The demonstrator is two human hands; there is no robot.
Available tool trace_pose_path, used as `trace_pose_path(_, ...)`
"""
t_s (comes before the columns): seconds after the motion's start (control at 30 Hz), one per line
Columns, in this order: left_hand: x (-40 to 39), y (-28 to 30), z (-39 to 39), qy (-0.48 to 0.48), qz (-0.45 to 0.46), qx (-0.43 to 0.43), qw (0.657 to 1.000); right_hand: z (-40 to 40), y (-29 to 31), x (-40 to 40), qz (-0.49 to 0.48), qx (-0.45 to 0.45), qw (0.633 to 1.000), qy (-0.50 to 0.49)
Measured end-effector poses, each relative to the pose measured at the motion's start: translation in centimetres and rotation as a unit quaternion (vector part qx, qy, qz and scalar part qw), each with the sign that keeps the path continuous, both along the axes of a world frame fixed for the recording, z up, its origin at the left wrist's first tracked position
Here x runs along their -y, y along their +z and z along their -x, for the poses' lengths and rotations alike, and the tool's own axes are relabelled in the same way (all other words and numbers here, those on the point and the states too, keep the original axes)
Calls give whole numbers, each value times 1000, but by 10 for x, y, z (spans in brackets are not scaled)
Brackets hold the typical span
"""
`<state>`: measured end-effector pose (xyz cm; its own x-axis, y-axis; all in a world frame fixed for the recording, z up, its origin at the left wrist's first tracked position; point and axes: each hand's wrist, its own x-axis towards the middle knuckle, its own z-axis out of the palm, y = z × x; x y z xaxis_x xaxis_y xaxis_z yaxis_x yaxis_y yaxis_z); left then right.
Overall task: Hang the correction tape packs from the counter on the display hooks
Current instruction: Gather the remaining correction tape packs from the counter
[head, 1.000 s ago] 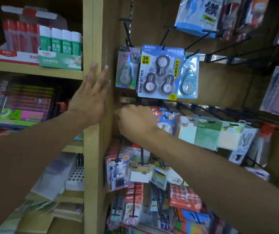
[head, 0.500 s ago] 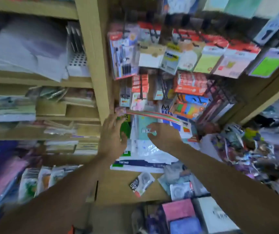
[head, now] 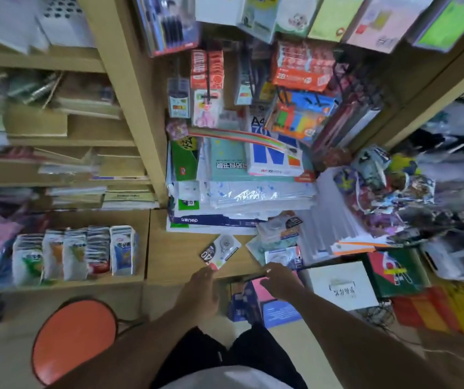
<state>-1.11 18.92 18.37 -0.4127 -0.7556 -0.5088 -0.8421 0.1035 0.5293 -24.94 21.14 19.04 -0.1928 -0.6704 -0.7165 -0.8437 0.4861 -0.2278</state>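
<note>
Several correction tape packs lie on the wooden counter (head: 174, 248). One white pack marked 40 (head: 220, 251) sits alone near the front edge, and two more packs (head: 280, 228) (head: 282, 257) overlap to its right. My left hand (head: 201, 290) reaches up with straight fingers, its tips just at the corner of the white pack. My right hand (head: 280, 282) hovers at the counter's front edge just below the right-hand packs, fingers loosely bent, holding nothing. Display hooks (head: 208, 88) loaded with hanging stationery fill the wall above.
Stacked paper reams and folders (head: 239, 192) crowd the back of the counter. A tray of small card packs (head: 76, 256) stands on the shelf to the left. An orange stool (head: 75, 339) is by my left leg. Boxes (head: 340, 284) and patterned bags (head: 379, 186) crowd the right.
My view has swung down from the hooks to the counter. Both hands dropped from the display wall to the counter's front edge beside the loose packs.
</note>
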Motion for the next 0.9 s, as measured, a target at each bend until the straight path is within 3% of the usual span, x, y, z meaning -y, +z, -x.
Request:
trace_pose_path(0.2,5,-39,56,34,-40,39,998,69,-55,3,11,50,998,-37)
trace_pose_path(0.33,-2,-80,116,95,-74,62,991,120,-105,-4,-36,80,993,-81)
trace_pose_path(0.6,-37,-174,213,84,-151,8,985,193,-216,27,-33,53,995,-84)
trace_pose_path(0.77,-30,-229,221,87,-152,-6,985,202,-280,46,-3,-46,993,111)
trace_pose_path(0.9,-15,-257,220,138,-155,-37,978,203,-314,43,82,-107,978,159)
